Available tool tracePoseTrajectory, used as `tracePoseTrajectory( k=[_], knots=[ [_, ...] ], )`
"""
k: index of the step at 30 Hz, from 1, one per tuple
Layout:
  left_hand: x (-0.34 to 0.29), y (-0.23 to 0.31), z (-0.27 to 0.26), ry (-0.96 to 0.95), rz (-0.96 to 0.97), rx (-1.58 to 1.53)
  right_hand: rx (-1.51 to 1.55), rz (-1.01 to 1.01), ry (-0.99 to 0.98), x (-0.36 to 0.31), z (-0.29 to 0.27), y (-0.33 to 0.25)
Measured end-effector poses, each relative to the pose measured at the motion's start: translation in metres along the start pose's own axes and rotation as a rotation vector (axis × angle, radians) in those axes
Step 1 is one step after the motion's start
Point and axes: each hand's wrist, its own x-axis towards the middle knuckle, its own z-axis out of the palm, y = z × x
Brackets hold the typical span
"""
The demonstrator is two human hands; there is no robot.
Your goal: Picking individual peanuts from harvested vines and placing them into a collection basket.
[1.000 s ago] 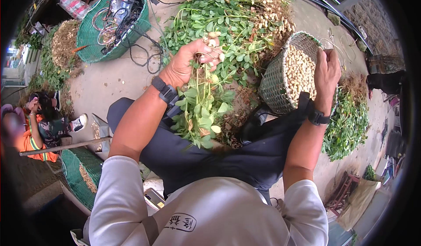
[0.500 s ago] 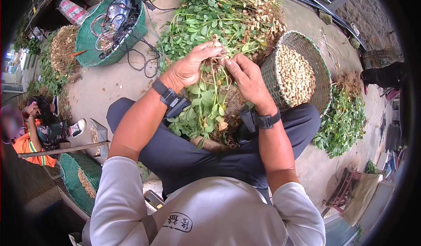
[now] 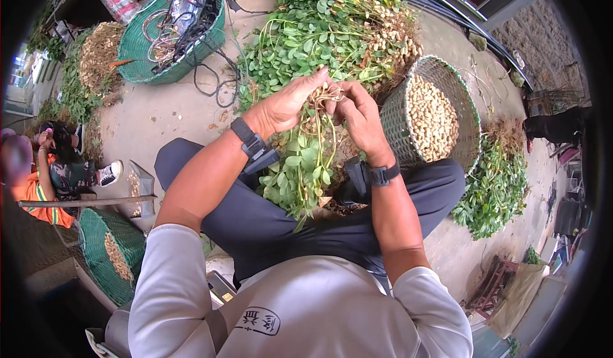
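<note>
A peanut plant [image 3: 301, 166] hangs leaves-down between my knees, its pale stems and thin roots at the top. My left hand [image 3: 286, 107] is closed round the stems just below the roots, thumb pointing up. Close on its right, my right hand [image 3: 361, 116] has its fingers and thumb pinched at the roots; any pod between them is hidden. A woven basket [image 3: 397, 116] tilts toward me beside my right knee, holding many picked peanuts [image 3: 433, 118].
Beyond my hands lies a big heap of peanut plants [image 3: 319, 32], pods to the right. More plants [image 3: 491, 192] lie right of the basket. A green basket [image 3: 217, 35] with cords stands far left. At left, a person in an orange vest [image 3: 39, 189] sits by another green basket [image 3: 96, 256].
My right hand has shifted slightly down at the roots. My left thumb has straightened upward, and the plant's roots have turned between my hands. The view has tilted slightly.
</note>
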Motion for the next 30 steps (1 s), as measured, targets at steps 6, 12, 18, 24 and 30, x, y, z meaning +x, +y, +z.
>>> tracePoseTrajectory(
  k=[6, 12, 18, 24, 30],
  knots=[
    [-0.005, -0.007, 0.005, -0.005, 0.024, 0.043, -0.031, 0.04, -0.005, -0.008, -0.002, 0.0],
    [-0.015, -0.013, 0.006, 0.028, -0.005, -0.168, 0.24, 0.103, 0.024, -0.015, 0.006, 0.012],
    [-0.021, -0.017, 0.007, 0.005, 0.043, -0.14, 0.476, 0.133, 0.149, -0.019, 0.011, 0.014],
    [-0.022, -0.024, 0.007, 0.104, 0.093, -0.078, 0.327, 0.139, 0.148, -0.02, 0.017, 0.02],
    [-0.017, -0.035, 0.0, 0.17, 0.169, 0.0, 0.088, -0.001, 0.146, -0.016, 0.031, 0.035]
  ],
)
